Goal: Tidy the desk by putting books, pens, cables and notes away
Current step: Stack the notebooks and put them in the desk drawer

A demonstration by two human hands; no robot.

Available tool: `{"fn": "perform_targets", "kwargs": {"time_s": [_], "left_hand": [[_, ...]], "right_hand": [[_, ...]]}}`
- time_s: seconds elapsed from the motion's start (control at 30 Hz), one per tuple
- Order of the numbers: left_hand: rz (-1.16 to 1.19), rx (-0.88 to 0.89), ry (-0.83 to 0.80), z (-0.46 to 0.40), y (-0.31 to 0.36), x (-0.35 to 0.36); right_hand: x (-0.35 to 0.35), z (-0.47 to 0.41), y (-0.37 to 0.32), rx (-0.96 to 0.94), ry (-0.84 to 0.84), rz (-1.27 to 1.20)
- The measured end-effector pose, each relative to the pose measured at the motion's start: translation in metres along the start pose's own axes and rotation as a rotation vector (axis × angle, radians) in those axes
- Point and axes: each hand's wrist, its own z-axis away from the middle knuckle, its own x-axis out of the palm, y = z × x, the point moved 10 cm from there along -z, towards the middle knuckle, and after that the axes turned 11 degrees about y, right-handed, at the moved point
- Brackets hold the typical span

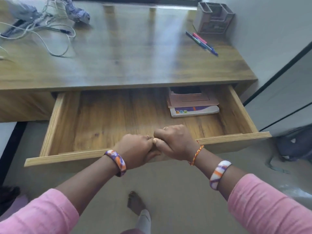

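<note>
fingers: both sets are curled over the near front edge of the drawer (234,139), side by side at its middle, thumbs touching. So both are grasping the drawer front, nothing else in them.

left hand (135,149): knuckles up, gripping the front panel just left of centre.

right hand (175,142): same grip, right next to it, the two hands touching.

drawer: hanging wide open out from under the table (126,70). Can't tell from one look whether it's being pulled or pushed.

doing it well: my guess is it's about to be shut, or held open for more stuff. Either way a centred two-hand grip is the right call, it keeps a wide drawer from racking sideways. I'd slide it straight and slow, and get the fingers off the top edge before it meets the table.

books (193,105): small stack at the far right of the drawer, pinkish covers on top, a white and purple one underneath, partly tucked under the table edge. Looks put away already.

pens (201,43): a few lying loose at the far right of the table, just beside the pen holder (213,18).

cables (42,32): tangled white heap at the far left, not sorted yet.

notes: can't pick any out.
</note>
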Motion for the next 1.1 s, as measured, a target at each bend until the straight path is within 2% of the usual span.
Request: {"fn": "perform_targets", "kwargs": {"time_s": [0.1,0.17,0.3,0.4,0.53,0.73,1.1], "left_hand": [[0.067,0.004,0.053,-0.021,-0.022,-0.001],[0.020,0.041,0.102,-0.036,-0.035,-0.004],[-0.089,-0.009,0.147,-0.059,-0.066,-0.003],[-0.157,-0.087,0.095,-0.067,-0.088,0.006],[-0.228,-0.176,-0.001,-0.077,-0.108,0.015],[-0.242,-0.103,0.116,-0.093,-0.110,0.006],[-0.289,-0.168,0.045,-0.131,-0.118,0.003]], "right_hand": [[0.012,-0.023,0.009,-0.062,-0.088,-0.041],[0.020,-0.038,0.016,-0.096,-0.138,-0.037],[0.029,-0.059,0.049,-0.057,-0.210,0.142],[0.023,-0.070,0.069,0.000,-0.254,0.219],[0.027,-0.073,0.091,0.003,-0.443,0.361],[0.023,-0.100,0.086,-0.100,-0.253,0.437],[0.011,-0.128,0.082,-0.037,0.193,0.480]]}}
